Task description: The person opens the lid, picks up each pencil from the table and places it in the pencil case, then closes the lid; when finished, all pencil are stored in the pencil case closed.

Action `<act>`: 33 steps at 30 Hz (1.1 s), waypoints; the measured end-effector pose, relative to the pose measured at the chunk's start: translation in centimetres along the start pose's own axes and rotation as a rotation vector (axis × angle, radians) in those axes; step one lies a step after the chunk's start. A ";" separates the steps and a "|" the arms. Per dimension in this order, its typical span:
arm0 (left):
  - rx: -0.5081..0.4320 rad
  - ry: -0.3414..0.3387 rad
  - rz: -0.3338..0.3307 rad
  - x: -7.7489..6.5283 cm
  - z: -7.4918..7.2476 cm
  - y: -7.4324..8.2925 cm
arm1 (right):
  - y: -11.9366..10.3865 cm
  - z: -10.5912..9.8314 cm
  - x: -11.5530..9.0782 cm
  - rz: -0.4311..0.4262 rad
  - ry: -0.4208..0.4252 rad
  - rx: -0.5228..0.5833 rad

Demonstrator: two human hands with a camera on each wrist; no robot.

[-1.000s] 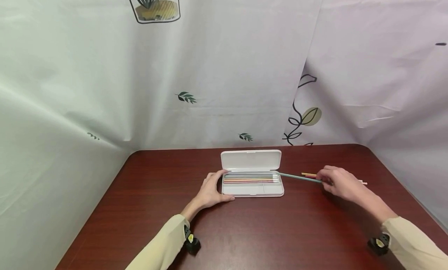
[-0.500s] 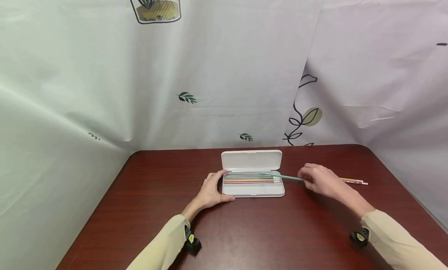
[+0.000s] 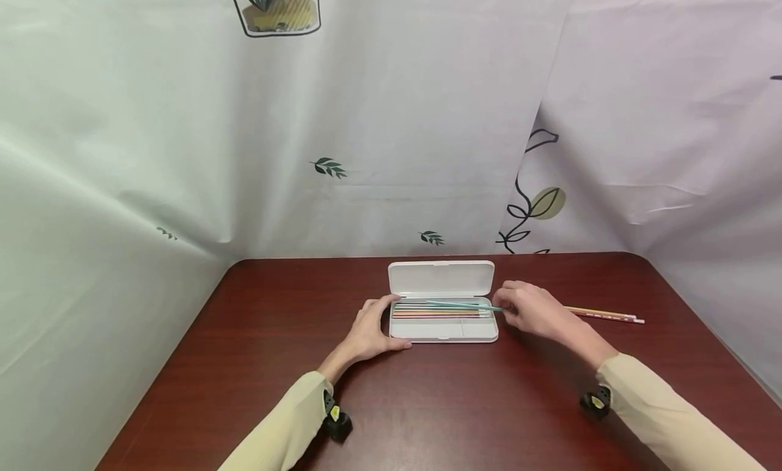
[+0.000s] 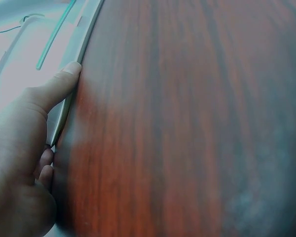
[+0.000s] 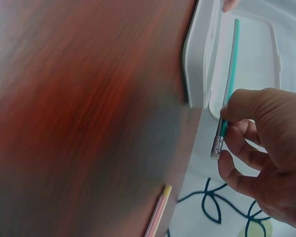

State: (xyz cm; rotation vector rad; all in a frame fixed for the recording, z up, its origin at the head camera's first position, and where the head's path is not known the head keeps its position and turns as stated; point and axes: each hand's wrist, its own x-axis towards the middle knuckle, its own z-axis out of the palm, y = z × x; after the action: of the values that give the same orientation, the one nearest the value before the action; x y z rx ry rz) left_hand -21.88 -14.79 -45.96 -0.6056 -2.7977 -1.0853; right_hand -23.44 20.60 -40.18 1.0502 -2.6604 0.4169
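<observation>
A white pencil case [image 3: 424, 330] lies with its lid [image 3: 441, 279] up at the back of the table, several pencils [image 3: 435, 315] side by side in its rear compartment. My left hand [image 3: 365, 333] grips the left end of the case, thumb at the front edge and fingers at the back corner. Between thumb and fingers, my right hand [image 3: 533, 309] pinches a teal pencil [image 5: 233, 61] close to its eraser end [image 5: 215, 154]. That pencil slants over the rear compartment, its other end pointing left. In the left wrist view, the left thumb [image 4: 64, 84] lies along the case's rim.
Two more pencils [image 3: 607, 315], one yellowish and one reddish, lie on the dark red wooden table [image 3: 464, 403] behind the right hand. A pale cloth [image 3: 391, 118] printed with leaves hangs right behind the table's far edge.
My right hand has moved left with the teal pencil, bringing it from beside the case to over it. More of the two loose pencils shows now. The left hand keeps its place.
</observation>
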 end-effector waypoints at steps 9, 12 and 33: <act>0.009 0.004 0.000 0.1 0.3 -0.3 | -1.2 0.9 1.6 -0.025 -0.006 0.008; 0.008 0.003 0.004 0.1 0.3 -0.3 | -1.5 1.2 2.0 -0.030 -0.007 0.008; 0.001 0.005 0.022 0.1 0.1 -0.2 | -3.3 3.0 4.7 -0.083 -0.002 -0.026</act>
State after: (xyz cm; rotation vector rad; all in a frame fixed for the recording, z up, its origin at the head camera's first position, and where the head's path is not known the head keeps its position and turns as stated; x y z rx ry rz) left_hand -22.08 -14.84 -46.13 -0.6314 -2.7805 -1.0791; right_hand -24.88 14.35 -40.87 1.1494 -2.6053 0.3637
